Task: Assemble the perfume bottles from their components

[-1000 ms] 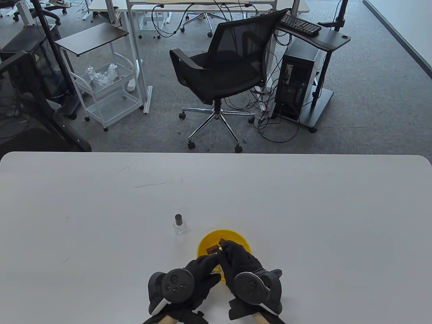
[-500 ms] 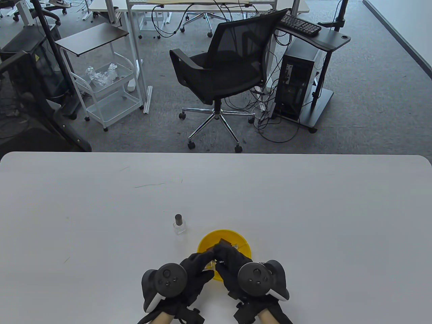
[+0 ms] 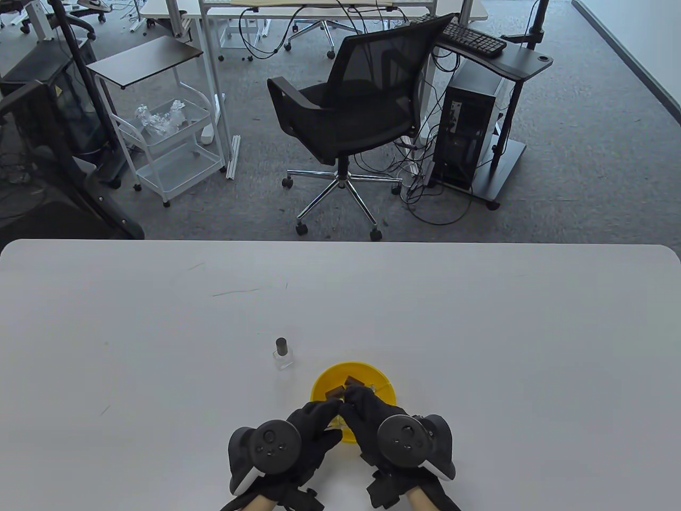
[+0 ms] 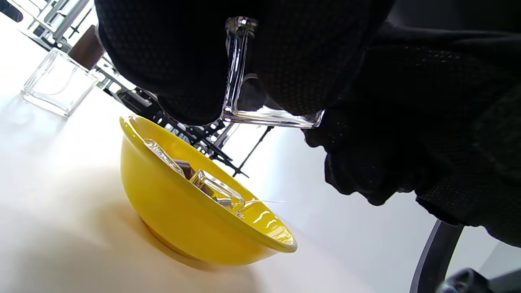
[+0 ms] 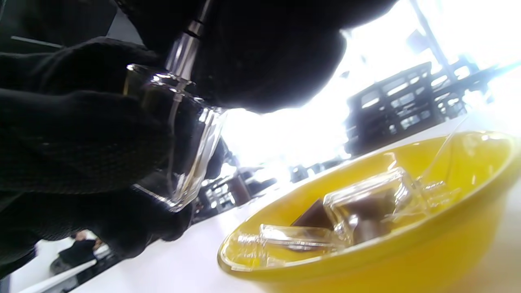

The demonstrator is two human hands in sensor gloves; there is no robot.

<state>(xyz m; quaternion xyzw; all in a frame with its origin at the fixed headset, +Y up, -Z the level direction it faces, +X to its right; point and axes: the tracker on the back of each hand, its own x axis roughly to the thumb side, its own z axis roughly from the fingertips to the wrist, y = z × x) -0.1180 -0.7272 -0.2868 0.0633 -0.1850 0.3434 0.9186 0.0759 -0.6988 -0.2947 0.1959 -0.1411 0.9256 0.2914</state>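
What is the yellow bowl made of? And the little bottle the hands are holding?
The yellow bowl looks like glossy plastic or glazed ceramic: it is solid yellow with bright shiny streaks on its rim. The little bottle held by the left hand and right hand looks like clear glass: see-through, thick-walled, with sharp highlights.

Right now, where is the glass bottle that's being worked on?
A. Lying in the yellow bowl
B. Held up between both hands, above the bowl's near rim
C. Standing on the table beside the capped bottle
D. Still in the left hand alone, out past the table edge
B: the left hand grips the clear bottle off the table while the right hand works a sprayer at its neck, over the yellow bowl.
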